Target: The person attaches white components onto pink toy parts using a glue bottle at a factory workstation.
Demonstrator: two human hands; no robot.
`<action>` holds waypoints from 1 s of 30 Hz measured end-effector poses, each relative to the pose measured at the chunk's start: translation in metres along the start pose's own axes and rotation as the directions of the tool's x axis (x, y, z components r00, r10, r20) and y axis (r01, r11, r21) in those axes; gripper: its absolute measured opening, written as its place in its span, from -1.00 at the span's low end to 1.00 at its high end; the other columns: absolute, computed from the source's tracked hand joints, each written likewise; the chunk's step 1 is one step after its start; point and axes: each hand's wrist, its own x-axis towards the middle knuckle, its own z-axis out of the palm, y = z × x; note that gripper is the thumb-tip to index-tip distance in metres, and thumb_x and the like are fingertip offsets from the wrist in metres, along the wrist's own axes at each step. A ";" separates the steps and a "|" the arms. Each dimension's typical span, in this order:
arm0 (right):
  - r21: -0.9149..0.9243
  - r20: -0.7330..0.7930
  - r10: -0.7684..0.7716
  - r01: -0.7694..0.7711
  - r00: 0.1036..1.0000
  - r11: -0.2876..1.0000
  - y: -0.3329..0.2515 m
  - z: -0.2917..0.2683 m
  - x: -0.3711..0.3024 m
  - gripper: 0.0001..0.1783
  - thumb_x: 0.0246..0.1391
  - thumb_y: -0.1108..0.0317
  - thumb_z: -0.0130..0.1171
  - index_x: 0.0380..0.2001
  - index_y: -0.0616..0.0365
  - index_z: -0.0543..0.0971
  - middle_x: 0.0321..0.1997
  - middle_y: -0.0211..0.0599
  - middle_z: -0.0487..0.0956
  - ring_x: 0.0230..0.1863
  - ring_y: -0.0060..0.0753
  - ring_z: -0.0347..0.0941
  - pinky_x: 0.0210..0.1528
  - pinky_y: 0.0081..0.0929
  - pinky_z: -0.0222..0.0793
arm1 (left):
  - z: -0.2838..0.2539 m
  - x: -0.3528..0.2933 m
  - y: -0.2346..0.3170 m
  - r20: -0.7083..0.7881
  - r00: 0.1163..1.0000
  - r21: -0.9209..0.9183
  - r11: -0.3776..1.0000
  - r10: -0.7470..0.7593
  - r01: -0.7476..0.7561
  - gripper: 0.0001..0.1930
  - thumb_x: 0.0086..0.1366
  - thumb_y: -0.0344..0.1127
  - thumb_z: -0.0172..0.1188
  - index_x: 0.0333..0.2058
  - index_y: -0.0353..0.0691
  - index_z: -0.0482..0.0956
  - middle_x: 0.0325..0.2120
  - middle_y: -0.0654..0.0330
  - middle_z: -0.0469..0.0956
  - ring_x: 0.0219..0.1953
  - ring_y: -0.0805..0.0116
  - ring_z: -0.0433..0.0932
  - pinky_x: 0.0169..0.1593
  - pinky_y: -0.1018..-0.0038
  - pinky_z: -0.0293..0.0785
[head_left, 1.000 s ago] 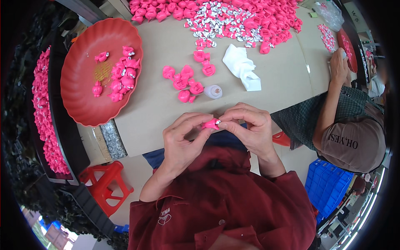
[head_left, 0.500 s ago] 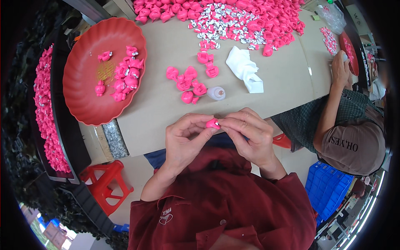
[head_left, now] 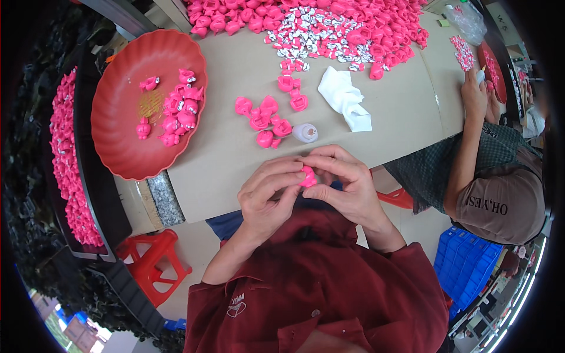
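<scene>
A small pink plastic figure part point(head_left: 308, 176) is held between my two hands, over the near edge of the table. My left hand point(head_left: 268, 191) pinches it from the left with thumb and fingers. From the right, my right hand point(head_left: 341, 182) closes on the same part, its fingertips meeting those of the left. Much of the part is hidden by fingers. Just beyond my hands lies a small whitish bottle point(head_left: 305, 133) beside several hollow pink parts point(head_left: 259, 121). Further right is a crumpled white tissue point(head_left: 344, 97).
A red scalloped bowl point(head_left: 112, 117) at left holds several pink figures. Pink and white pieces point(head_left: 321, 32) are heaped at the back. Left stands a black tray point(head_left: 97, 176) of pink parts, above a red stool point(head_left: 154, 265). A co-worker point(head_left: 500, 194) sits at right.
My right hand has moved in and up around the pink part, which has turned between my fingers; its white patch no longer shows. The co-worker's hands have shifted.
</scene>
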 end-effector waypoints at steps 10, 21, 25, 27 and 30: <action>0.303 -0.037 0.056 -0.042 0.998 0.952 0.009 0.008 -0.003 -0.68 -0.26 0.52 0.37 -0.32 0.22 0.56 -0.29 -0.38 0.47 -0.43 -0.71 0.33 -0.43 -0.72 0.26 | 0.002 -0.003 -0.005 0.014 0.972 0.133 0.963 0.234 -0.234 -0.76 -0.14 -0.74 0.13 -0.47 -0.28 0.51 -0.40 0.11 0.55 -0.26 0.13 0.52 -0.24 0.41 0.47; 0.125 -0.094 0.002 0.010 0.996 0.992 0.009 0.013 -0.006 -0.64 -0.28 0.55 0.38 -0.29 0.25 0.56 -0.26 -0.36 0.45 -0.38 -0.72 0.35 -0.36 -0.74 0.30 | 0.004 -0.004 -0.009 -0.028 0.976 0.093 0.973 0.217 -0.213 -0.74 -0.17 -0.75 0.18 -0.48 -0.28 0.49 -0.41 0.11 0.54 -0.30 0.13 0.54 -0.28 0.40 0.49; 0.095 -0.114 -0.020 0.030 0.993 0.995 0.010 0.013 -0.005 -0.64 -0.29 0.53 0.39 -0.30 0.23 0.57 -0.28 -0.37 0.46 -0.39 -0.72 0.34 -0.37 -0.73 0.30 | 0.005 -0.004 -0.011 -0.044 0.974 0.075 0.973 0.224 -0.220 -0.74 -0.17 -0.76 0.17 -0.48 -0.29 0.48 -0.40 0.11 0.54 -0.30 0.13 0.54 -0.28 0.40 0.49; 0.087 -0.118 -0.030 0.040 0.993 0.995 0.010 0.013 -0.005 -0.64 -0.29 0.52 0.39 -0.30 0.23 0.57 -0.28 -0.37 0.46 -0.39 -0.71 0.34 -0.37 -0.73 0.30 | 0.004 -0.004 -0.010 -0.039 0.973 0.079 0.972 0.227 -0.223 -0.74 -0.17 -0.76 0.17 -0.48 -0.29 0.48 -0.40 0.11 0.54 -0.30 0.13 0.54 -0.28 0.40 0.49; 0.095 -0.114 -0.020 0.031 0.993 0.995 0.010 0.013 -0.005 -0.64 -0.29 0.52 0.39 -0.30 0.22 0.57 -0.29 -0.38 0.46 -0.39 -0.71 0.34 -0.37 -0.72 0.29 | 0.004 -0.005 -0.010 -0.036 0.974 0.084 0.972 0.224 -0.220 -0.74 -0.16 -0.76 0.17 -0.48 -0.29 0.48 -0.39 0.10 0.54 -0.30 0.13 0.54 -0.28 0.40 0.49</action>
